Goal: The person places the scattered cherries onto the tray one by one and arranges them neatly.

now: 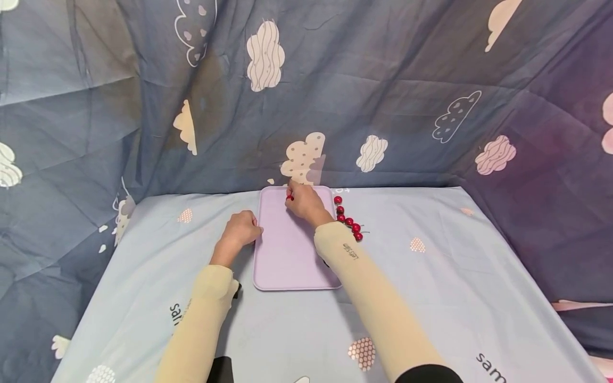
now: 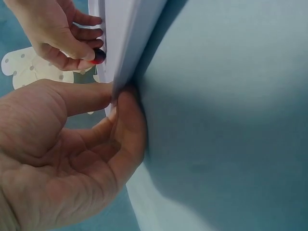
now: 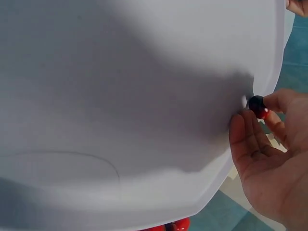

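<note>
Pale blue cloth here, dotted prints and black lettering on it; behind that cloth hangs a dark, creased curtain, printed with clouds, flanking the cloth too!

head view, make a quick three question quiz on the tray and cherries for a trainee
1. True or false: the left hand pinches the tray at its edge.
2. Fill the gap: the right hand holds a ____.
3. Which side of the tray are the loose cherries on, as the person sees it? A) left B) right C) near

Key: 1 true; 2 cherry; 3 B
</note>
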Motion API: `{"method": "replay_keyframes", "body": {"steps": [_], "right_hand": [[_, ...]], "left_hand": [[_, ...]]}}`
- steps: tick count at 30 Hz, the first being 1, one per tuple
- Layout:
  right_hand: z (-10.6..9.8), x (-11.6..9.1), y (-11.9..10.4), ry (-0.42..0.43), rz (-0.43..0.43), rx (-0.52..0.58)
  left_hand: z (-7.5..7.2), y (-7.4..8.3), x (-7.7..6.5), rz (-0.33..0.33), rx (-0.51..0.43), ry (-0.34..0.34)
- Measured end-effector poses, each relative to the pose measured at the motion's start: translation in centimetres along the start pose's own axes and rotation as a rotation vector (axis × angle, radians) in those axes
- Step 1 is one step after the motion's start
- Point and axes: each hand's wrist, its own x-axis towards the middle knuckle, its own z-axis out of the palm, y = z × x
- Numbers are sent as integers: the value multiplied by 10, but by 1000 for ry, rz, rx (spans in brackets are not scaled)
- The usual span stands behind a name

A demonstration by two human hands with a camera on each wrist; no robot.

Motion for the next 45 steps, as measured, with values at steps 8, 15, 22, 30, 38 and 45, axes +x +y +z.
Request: {"method": "replay_keyframes", "body": {"steps": [8,15,22,30,38,45], "right_hand": [[-2,1,-4,2,-24,-59],[-2,2,-6,-12,-17,-65],[-1,2,-4,-27,-2,-54],[-7,-9,-6,-4,25,-83],[-23,-29,-5,18,-8,-147],[-38,-53,18,30,-99,-146]], "left_hand": [[0,0,0,14,-2,27],[0,-2,0,12,-1,17],[0,-1,-1,-7,-12,9],[0,-2,-1,16,-9,16],[-2,-3,-2,22,-17,14],[-1,-1,-3,28,-15,23]]}}
